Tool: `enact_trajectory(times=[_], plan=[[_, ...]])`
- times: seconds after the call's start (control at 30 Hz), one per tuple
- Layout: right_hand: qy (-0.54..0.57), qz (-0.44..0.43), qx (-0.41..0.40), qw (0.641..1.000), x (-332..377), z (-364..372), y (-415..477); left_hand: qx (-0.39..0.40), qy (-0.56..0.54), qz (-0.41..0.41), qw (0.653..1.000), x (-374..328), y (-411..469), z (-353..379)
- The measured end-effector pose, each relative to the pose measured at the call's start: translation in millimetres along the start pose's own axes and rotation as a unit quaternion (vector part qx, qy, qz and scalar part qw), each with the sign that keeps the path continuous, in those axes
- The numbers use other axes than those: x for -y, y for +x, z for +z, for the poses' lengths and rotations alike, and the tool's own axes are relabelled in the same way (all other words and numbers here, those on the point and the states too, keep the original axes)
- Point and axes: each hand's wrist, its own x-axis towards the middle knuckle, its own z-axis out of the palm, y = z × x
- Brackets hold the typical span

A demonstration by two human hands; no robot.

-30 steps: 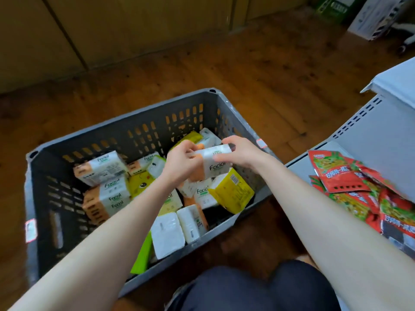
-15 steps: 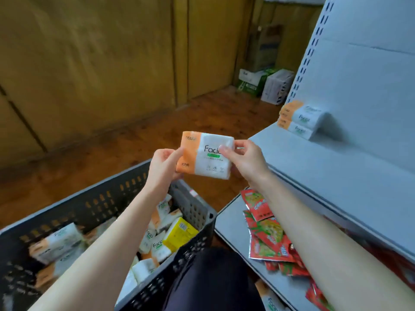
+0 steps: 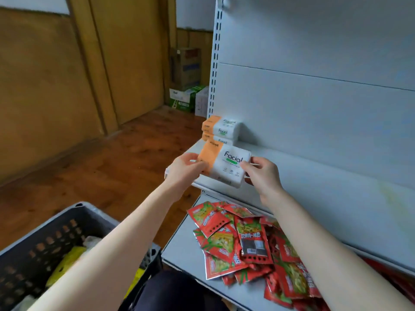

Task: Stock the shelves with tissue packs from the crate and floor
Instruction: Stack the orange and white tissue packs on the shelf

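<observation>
Tissue pack point(image 3: 225, 167) looks light and soft; it would dent under a hard squeeze and could slip on its glossy film, so its two short ends are the sensible places to hold. It hangs between both hands, just above the front edge of the shelf point(image 3: 314, 173): the left hand point(image 3: 186, 170) grips the orange end, the right hand point(image 3: 261, 175) pinches the white end. Two stacked packs point(image 3: 221, 129) sit behind it on the shelf; the crate point(image 3: 56, 230) stands low at the left

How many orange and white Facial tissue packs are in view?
3. The held pack sits between left hand and right hand; top pack and bottom pack are stacked on the shelf behind. The crate may hide more.
</observation>
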Motion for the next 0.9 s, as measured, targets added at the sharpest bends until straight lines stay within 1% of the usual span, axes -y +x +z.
enact_trajectory(times=[0.07, 0.13, 0.2, 0.27, 0.33, 0.4, 0.47, 0.53, 0.67, 0.9], plan=[[0.001, 0.025, -0.023, 0.999, -8, -16, 10, 0.056, 0.054, 0.024, 0.997, -1, 5, 17], [-0.006, 0.044, -0.038, 0.998, -18, -29, 20, 0.083, 0.125, 0.052, 0.987, 1, 11, 34], [-0.022, 0.052, -0.051, 0.997, -26, -38, 27, 0.079, 0.187, 0.076, 0.976, 5, 20, 51], [-0.023, 0.054, -0.035, 0.998, -32, -45, 31, 0.065, 0.229, 0.101, 0.966, 6, 33, 66], [-0.029, 0.030, -0.004, 0.999, -40, -48, 36, 0.045, 0.231, 0.112, 0.965, 8, 46, 78], [-0.078, 0.010, 0.010, 0.997, -46, -48, 45, 0.022, 0.219, 0.116, 0.969, 8, 58, 88], [-0.151, -0.007, 0.003, 0.989, -48, -46, 56, -0.005, 0.219, 0.127, 0.967, 9, 70, 96], [-0.194, -0.029, -0.024, 0.980, -50, -43, 69, -0.022, 0.225, 0.137, 0.964, 11, 81, 101], [-0.242, -0.051, -0.042, 0.968, -50, -34, 93, -0.008, 0.224, 0.161, 0.961, 16, 100, 111], [-0.269, -0.054, -0.052, 0.960, -48, -26, 131, 0.025, 0.241, 0.174, 0.954, 12, 120, 119]])
